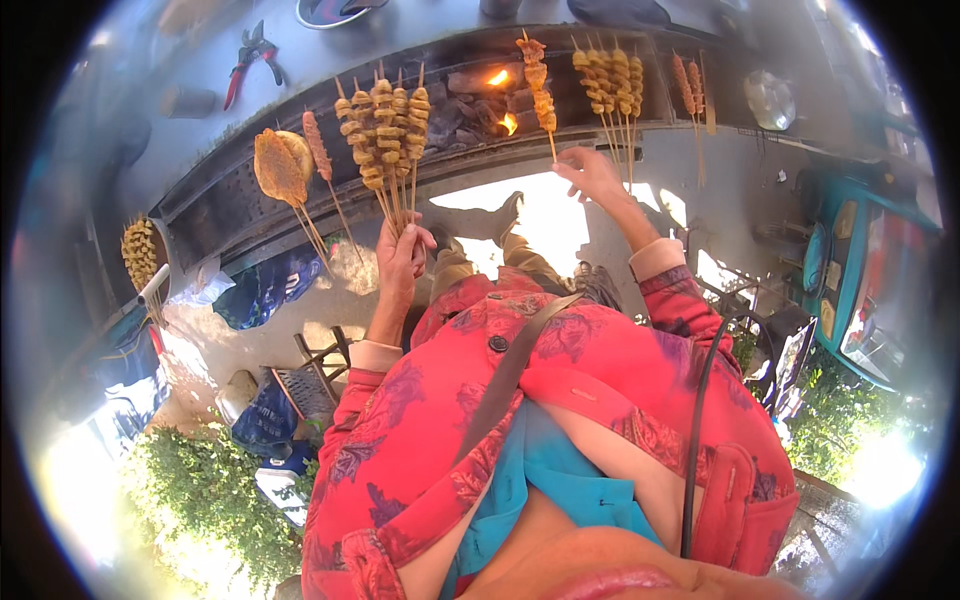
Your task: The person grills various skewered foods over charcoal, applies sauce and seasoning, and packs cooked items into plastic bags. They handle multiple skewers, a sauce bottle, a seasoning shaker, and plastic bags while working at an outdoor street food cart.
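In the head view, the left hand is grasping the sticks of a brown skewer bunch, which is at eleven o'clock over the grill. The right hand pinches one orange skewer between twelve and one o'clock, near a small flame. Between ten and eleven o'clock, a red-handled cutter lies on the grey desk.

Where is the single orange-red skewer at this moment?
At the head view's upper centre, the orange-red skewer is over the grill, right of the flames, left of a bunch of skewers, its stick in the right hand.
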A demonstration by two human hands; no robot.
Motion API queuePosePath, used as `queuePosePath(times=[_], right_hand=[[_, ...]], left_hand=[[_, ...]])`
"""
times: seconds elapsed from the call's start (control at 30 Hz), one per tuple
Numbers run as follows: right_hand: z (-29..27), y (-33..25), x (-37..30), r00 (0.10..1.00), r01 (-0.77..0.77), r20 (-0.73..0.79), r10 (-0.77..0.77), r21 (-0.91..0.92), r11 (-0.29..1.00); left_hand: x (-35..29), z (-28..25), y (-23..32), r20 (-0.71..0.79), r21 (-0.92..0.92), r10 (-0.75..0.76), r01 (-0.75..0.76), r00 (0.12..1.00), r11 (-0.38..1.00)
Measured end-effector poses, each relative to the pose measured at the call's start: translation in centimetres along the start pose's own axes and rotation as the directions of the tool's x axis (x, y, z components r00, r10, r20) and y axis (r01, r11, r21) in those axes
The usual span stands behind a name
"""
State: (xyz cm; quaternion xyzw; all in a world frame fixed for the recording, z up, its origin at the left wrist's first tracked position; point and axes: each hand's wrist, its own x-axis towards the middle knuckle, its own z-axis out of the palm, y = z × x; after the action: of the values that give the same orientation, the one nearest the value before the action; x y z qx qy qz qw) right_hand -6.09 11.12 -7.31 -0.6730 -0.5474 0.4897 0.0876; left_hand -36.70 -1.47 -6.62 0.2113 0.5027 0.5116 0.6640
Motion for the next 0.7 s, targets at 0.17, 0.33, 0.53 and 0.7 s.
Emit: queuePosePath(times=[0.17, 0.33, 0.53, 0.7], right_hand=[[-9.0, -6.6, 2.9, 0.982, 0.139, -0.12, -0.149, -0.083, 0.987], [-12.3, -14.6, 11.6, 0.759, 0.386, -0.151, -0.633, -0.68, 0.624], [-14.6, -20.7, 20.2, 0.693, 0.279, -0.074, -0.718, -0.89, 0.361], [-16.6, -22.7, 24.7, 0.709, 0.251, -0.047, -0.703, -0.916, 0.313]], left_hand=[[3.3, 0.1, -1.8, -0.018, 0.093, -0.032, 0.033, 0.999, 0.995], [5.4, 0.0, -3.0, 0.012, 0.119, -0.091, 0.089, 0.996, 0.989], [5.8, 0.4, -3.7, 0.0, 0.108, -0.123, 0.123, 0.992, 0.987], [5.1, 1.1, -2.8, -0.016, 0.132, -0.166, 0.167, 0.986, 0.977]])
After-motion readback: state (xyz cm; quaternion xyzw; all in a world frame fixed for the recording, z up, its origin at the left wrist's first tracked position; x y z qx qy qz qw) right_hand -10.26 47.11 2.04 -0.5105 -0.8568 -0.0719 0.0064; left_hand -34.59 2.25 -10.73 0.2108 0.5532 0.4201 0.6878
